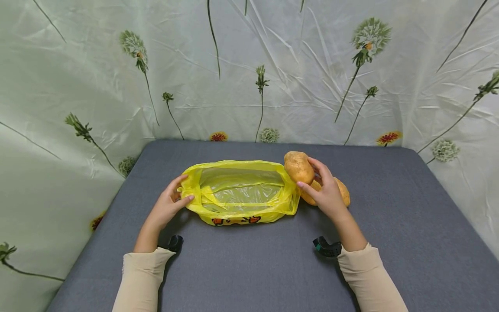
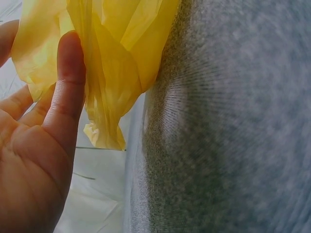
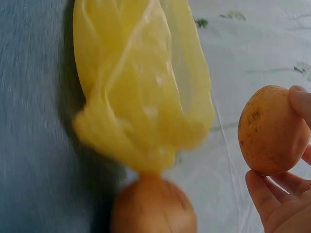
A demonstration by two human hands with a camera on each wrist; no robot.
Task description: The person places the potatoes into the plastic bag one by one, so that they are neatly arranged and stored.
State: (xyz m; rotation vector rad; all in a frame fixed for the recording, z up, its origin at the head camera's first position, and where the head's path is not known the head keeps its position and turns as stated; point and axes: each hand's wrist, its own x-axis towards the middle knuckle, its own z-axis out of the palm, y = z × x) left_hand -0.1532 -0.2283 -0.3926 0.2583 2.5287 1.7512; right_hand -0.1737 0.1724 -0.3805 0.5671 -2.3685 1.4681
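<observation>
Yellow bag (image 1: 234,214), orange-black print (image 1: 254,219) on side; right hand (image 1: 328,193) grips potato (image 1: 298,167).

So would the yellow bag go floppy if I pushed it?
Probably! The yellow bag looks like thin, wrinkly plastic, so its sides might fold in. It's likely light too, since only plastic shows through its open mouth.

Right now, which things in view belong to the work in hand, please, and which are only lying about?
Probably in the job:
yellow bag, held by the left hand
potato, held by the right hand
at least one other potato, partly hidden by that hand

Probably just around it:
grey tabletop
floral curtain
black wrist devices
</observation>
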